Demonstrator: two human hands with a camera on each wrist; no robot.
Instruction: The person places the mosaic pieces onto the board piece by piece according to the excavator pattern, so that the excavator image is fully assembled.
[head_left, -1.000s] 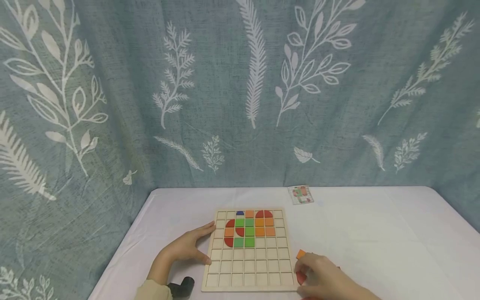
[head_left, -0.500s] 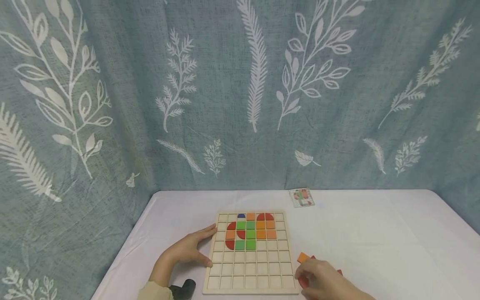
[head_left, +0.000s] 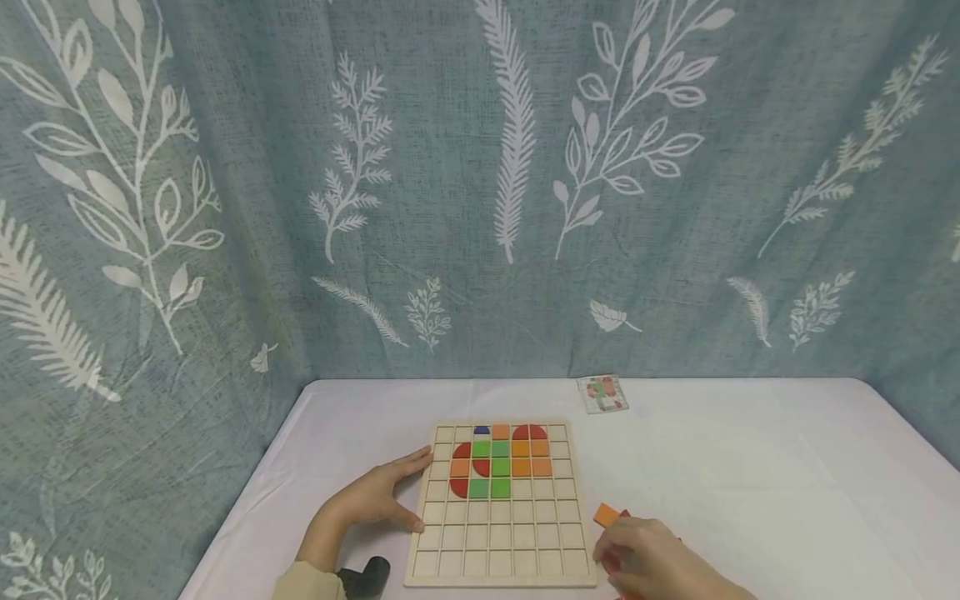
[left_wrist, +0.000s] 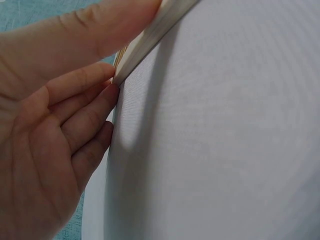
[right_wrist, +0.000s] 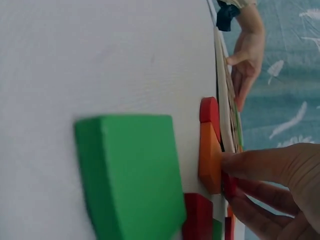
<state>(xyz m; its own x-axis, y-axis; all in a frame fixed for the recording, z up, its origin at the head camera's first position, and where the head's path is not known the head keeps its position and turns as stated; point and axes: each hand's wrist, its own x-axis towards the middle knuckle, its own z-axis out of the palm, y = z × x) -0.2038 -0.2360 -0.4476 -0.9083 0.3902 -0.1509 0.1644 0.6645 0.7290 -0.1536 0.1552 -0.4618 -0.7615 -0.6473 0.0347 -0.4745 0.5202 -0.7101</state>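
In the head view a wooden grid board (head_left: 501,581) lies on the white table, with red, orange, green and blue pieces in its upper cells. My left hand (head_left: 378,497) rests along the board's left edge, fingers extended and thumb apart. The left wrist view has its thumb and fingertips (left_wrist: 112,92) against the board's side. Just right of the board's lower right corner is my right hand (head_left: 648,557). Its thumb and fingers pinch a small red piece (right_wrist: 229,185) in the right wrist view, partly hidden by the fingers. An orange block (right_wrist: 210,157) lies close to the thumb.
Near the right hand, the right wrist view has a green block (right_wrist: 142,175), a dark red block (right_wrist: 197,217) and a rounded red block (right_wrist: 209,111) by the board. A pattern card (head_left: 603,393) lies behind the board. A black object (head_left: 367,577) is near the left wrist.
My right hand's thumb and fingers have drawn closer together around the red piece, and the hand has shifted slightly right. My left hand stays at the board's edge. The head view has tilted slightly.
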